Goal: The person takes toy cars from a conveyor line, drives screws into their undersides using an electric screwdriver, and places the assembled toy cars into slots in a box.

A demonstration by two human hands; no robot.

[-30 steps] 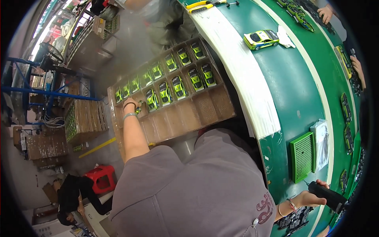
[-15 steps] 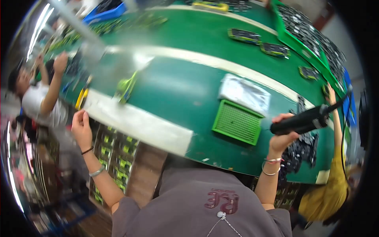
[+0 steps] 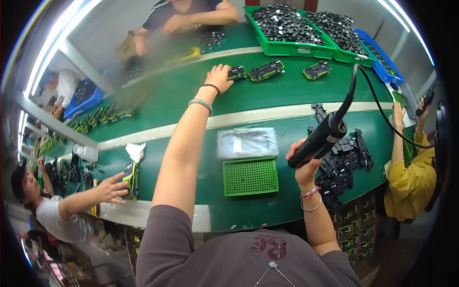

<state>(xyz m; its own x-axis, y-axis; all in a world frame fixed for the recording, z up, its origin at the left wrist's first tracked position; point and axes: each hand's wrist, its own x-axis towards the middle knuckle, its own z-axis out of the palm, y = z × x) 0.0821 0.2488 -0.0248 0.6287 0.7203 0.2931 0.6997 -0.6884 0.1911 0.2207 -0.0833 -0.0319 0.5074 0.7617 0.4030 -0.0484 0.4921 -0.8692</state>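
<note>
Left hand (image 3: pixel 220 78) half curled, toy car (image 3: pixel 238 72) just right of its fingers, grip I can't make out, right hand (image 3: pixel 306 173) wrapped round a black screwdriver (image 3: pixel 319 137)

The left hand (image 3: pixel 219 77) stretches far forward, right fingers (image 3: pixel 293 148) curled.
</note>
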